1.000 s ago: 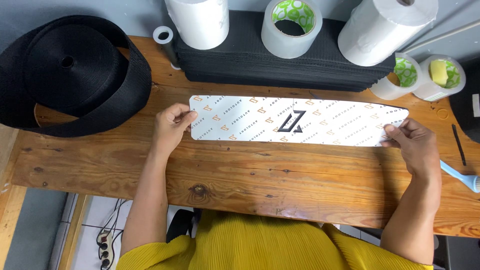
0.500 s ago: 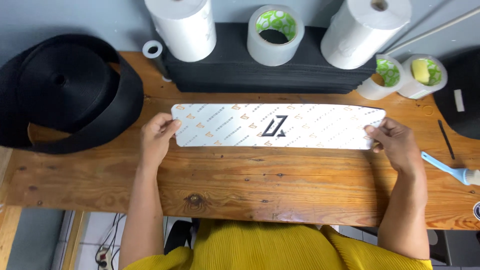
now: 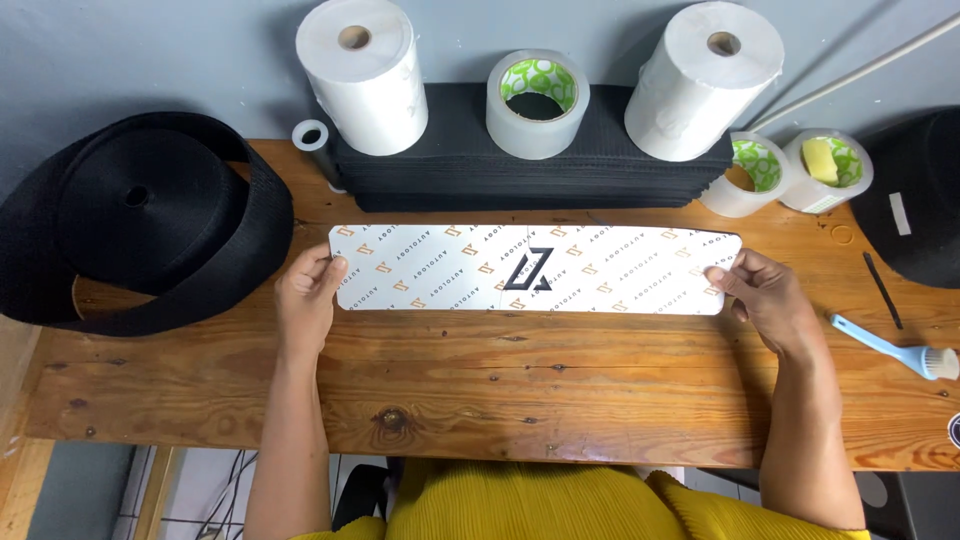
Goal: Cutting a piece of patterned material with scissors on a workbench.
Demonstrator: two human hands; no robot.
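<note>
The left hand (image 3: 308, 295) pinches the left short end of the long white printed panel (image 3: 535, 269), thumb on top and fingers curled under the edge; the right hand (image 3: 768, 298) pinches the right end the same way, fingers closed on the rim. The panel lies flat and level across the middle of the wooden bench (image 3: 500, 390), its far long edge just short of the stack of black sheets (image 3: 530, 165) along the back edge. Judging by this two-ended hold, the step is squaring the panel, and it goes best with even tension at both ends so it stays parallel to the stack. A large roll of black webbing (image 3: 140, 235) overhangs the left edge; white paper rolls (image 3: 362, 75) and a tape roll (image 3: 537, 103) stand on the stack, well apart from the hands.
</note>
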